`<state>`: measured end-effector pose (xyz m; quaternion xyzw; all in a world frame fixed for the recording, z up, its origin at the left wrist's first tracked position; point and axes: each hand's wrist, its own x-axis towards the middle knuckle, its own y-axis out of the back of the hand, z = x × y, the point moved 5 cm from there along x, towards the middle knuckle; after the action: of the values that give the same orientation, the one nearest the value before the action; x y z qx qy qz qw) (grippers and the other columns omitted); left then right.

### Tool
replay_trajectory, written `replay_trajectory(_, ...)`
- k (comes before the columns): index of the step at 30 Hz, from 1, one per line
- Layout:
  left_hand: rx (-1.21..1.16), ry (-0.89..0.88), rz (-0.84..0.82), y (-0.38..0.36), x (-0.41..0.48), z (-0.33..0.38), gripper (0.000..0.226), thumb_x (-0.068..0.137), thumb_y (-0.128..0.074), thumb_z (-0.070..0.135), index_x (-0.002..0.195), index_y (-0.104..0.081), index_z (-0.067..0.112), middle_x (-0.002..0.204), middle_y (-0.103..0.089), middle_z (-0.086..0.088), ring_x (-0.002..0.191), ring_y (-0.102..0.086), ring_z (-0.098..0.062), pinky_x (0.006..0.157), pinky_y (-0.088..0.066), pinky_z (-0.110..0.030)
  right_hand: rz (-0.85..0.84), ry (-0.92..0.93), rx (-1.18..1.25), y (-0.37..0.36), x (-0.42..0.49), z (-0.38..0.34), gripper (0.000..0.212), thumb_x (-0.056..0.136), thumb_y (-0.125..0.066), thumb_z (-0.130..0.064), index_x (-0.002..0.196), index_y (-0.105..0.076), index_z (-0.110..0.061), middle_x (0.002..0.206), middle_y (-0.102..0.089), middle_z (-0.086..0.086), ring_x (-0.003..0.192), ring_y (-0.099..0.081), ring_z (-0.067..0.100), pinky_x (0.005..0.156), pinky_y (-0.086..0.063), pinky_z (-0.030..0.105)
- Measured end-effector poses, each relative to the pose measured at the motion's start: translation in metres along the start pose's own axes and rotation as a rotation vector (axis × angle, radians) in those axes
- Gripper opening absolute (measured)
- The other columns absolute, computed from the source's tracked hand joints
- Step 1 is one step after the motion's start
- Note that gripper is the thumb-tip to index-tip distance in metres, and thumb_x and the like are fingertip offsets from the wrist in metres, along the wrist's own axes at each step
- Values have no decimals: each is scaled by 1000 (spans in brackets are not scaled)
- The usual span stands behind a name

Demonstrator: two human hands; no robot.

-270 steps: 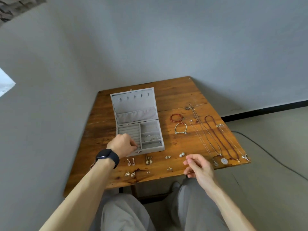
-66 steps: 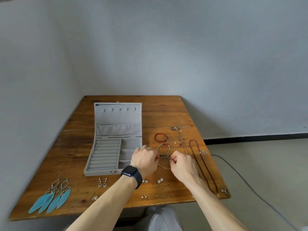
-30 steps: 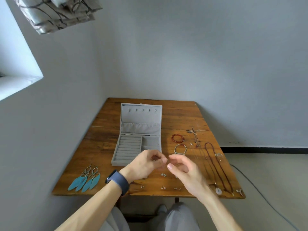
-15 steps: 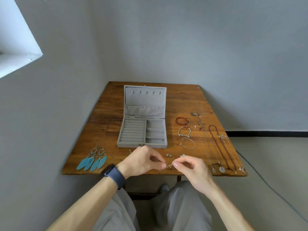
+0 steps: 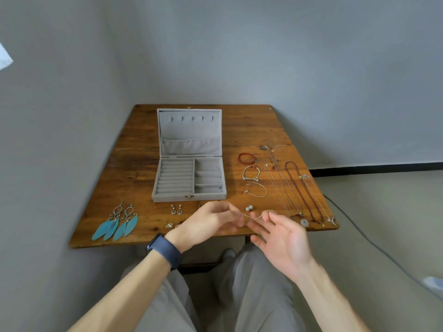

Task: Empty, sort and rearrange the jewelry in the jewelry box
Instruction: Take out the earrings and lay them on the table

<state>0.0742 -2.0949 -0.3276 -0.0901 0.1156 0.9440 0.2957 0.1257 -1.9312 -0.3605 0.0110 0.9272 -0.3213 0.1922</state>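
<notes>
Right at the near edge of the table (image 5: 134, 168), the left hand (image 5: 211, 221) pinches one end of a fine chain (image 5: 249, 216) in curled fingers. The right hand (image 5: 280, 238), palm up, nips the other end between thumb and forefinger, its other fingers spread. The chain hangs just above the wood, outside the box. Just past the hands sit the pearl studs (image 5: 249, 208) and the drop earrings (image 5: 176, 209), with the feather earrings (image 5: 117, 221) at the left corner. Further on, the jewelry box (image 5: 189, 178) stands open and its compartments look bare, so emptying seems done. Sorting looks nearly done too, with bracelets (image 5: 251, 173) in a column beside the box and necklaces (image 5: 294, 188) in lines to their right. Placing this chain and refilling the box remain. The necklace pendants lie close to the front edge, risky to brush. Open wood waits left of the box and behind it.
</notes>
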Motion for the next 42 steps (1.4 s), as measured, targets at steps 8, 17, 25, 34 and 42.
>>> replay_trajectory(8,108,-46,-37,-16,7,15,19,86,-59,45,81,-72,32,84,-71,11,76,-65,-1,73,-46,-16,175,202,-386,11,-3,4,45,78,-70,-53,114,-66,-26,116,-71,-1,115,-64,24,86,-48,37)
replay_trajectory(17,318,-104,-57,-16,9,15,17,98,-62,33,90,-70,21,74,-71,9,65,-62,0,62,-48,-12,-43,225,-728,12,-14,3,18,92,-62,-45,87,-67,-28,92,-74,-3,94,-69,8,78,-53,23)
replay_trajectory(25,641,-141,129,-20,41,4,14,95,-61,47,90,-67,36,80,-63,24,78,-60,4,64,-41,-8,125,306,-995,49,-4,-35,7,94,-66,-23,91,-70,-27,91,-72,-13,88,-67,4,76,-52,18)
replay_trajectory(34,767,-107,268,-47,80,6,22,91,-61,45,94,-77,29,99,-59,10,94,-54,-10,75,-55,-32,329,516,-1476,73,26,-76,6,88,-69,-34,83,-69,-37,90,-62,-21,84,-58,-3,67,-39,11)
replay_trajectory(42,931,-22,343,-47,101,0,22,92,-60,46,90,-78,32,130,-55,11,118,-43,-16,94,-41,-36,303,533,-1625,75,62,-76,6,91,-67,-33,92,-73,-34,93,-62,-11,90,-56,14,77,-43,26)
